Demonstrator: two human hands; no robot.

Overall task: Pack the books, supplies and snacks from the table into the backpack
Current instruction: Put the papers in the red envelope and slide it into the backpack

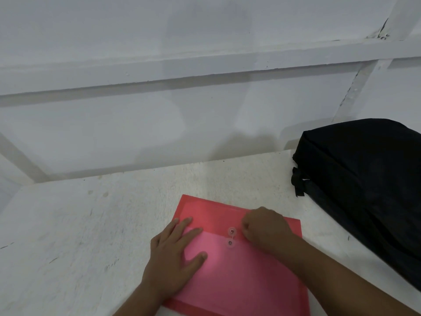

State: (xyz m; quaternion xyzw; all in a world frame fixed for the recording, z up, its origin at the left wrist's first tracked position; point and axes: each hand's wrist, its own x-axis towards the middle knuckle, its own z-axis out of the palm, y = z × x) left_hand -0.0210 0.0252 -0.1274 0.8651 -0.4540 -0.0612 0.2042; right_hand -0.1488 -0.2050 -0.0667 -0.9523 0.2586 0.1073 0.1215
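Left hand [174, 254] lies flat-fingered on the glossy red plastic envelope [239, 274]; right hand [264, 226] curls, perhaps pinching its thin string, beside soft black backpack [364, 174].

A white table [79, 224], scuffed and a little stained, stands against a white wall [159, 37]. The wall has raised horizontal bands and soft grey shadows.

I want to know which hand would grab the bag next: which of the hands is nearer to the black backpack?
Right. The right hand is on the red folder by its string buttons, on the side towards the black backpack; the left hand lies flat on the folder's far side.
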